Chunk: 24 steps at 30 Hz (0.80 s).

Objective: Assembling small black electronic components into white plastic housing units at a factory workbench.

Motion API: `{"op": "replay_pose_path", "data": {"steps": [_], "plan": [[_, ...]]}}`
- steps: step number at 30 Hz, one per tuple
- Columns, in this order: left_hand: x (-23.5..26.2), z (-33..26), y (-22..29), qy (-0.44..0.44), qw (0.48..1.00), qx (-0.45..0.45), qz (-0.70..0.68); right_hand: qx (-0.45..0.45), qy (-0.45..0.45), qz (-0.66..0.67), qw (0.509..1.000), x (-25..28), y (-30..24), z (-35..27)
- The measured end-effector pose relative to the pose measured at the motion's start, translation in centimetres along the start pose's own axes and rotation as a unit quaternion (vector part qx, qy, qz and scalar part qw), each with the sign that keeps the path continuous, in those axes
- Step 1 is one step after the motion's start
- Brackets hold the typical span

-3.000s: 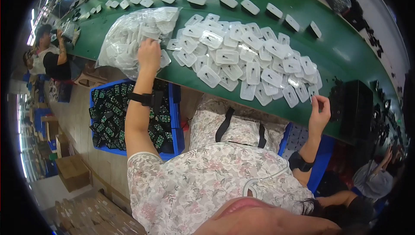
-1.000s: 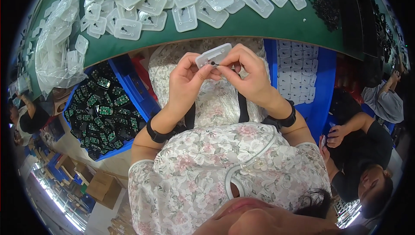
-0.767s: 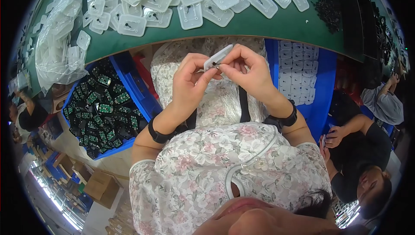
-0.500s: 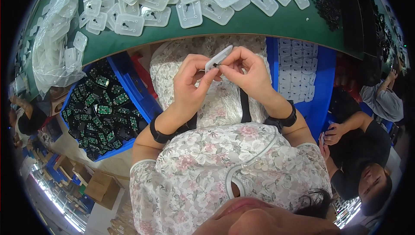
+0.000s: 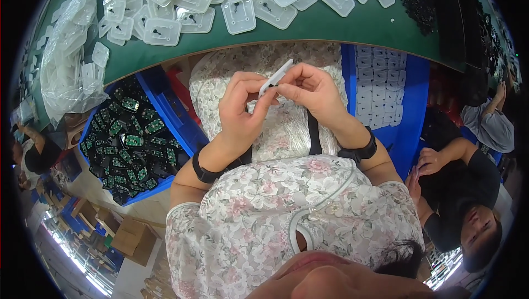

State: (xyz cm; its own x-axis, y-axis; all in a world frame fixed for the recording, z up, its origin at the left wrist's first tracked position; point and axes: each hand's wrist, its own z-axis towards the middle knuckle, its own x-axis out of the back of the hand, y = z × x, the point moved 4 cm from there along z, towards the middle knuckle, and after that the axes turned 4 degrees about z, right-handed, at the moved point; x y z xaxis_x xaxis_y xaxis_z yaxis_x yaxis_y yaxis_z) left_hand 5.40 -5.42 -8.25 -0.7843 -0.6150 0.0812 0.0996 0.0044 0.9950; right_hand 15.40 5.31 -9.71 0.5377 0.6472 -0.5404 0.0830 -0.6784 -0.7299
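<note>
Over my lap, my left hand [image 5: 241, 105] pinches one end of a small white plastic cover [image 5: 282, 73] between thumb and fingers. The cover is tilted and seen nearly edge-on. My right hand [image 5: 315, 94] is closed at its other side, with the thumb tip beside a small black part [image 5: 271, 85] on the cover's face. Fingers hide how far that black part sits in the cover. On the green table [image 5: 220, 43] ahead lie many translucent white covers [image 5: 239, 17], each with a black part in the middle.
At left, a blue bin [image 5: 165, 112] holds green-and-black circuit pieces [image 5: 132, 140]. To the right, another blue bin [image 5: 410, 101] has rows of white covers [image 5: 379, 87]. A clear plastic bag [image 5: 69, 70] and a pile of small black parts [image 5: 419, 4] lie on the table. A co-worker [image 5: 463, 189] sits at right.
The cover has turned more edge-on and dipped slightly in my fingers. Both hands keep nearly the same place and grip. The co-worker's hands at right have shifted a little.
</note>
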Motion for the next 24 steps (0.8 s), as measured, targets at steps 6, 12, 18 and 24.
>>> {"op": "replay_pose_path", "data": {"steps": [6, 12, 18, 24], "plan": [[-0.3, 0.3, 0.6, -0.031, 0.990, -0.086, 0.111, 0.025, 0.011, 0.005, 1.000, 0.0, 0.2, -0.1], [-0.2, 0.4, -0.4, -0.013, 0.990, 0.070, -0.124, 0.118, 0.080, -0.140, 0.980, 1.1, 0.2, -0.3], [-0.2, 0.4, 0.2, -0.057, 0.985, 0.101, -0.127, 0.220, 0.053, -0.253, 0.941, 0.7, -2.0, -0.3], [-0.3, 0.4, 0.6, -0.089, 0.993, 0.059, -0.056, 0.142, -0.002, -0.319, 0.937, 0.3, -2.8, -0.3]]}}
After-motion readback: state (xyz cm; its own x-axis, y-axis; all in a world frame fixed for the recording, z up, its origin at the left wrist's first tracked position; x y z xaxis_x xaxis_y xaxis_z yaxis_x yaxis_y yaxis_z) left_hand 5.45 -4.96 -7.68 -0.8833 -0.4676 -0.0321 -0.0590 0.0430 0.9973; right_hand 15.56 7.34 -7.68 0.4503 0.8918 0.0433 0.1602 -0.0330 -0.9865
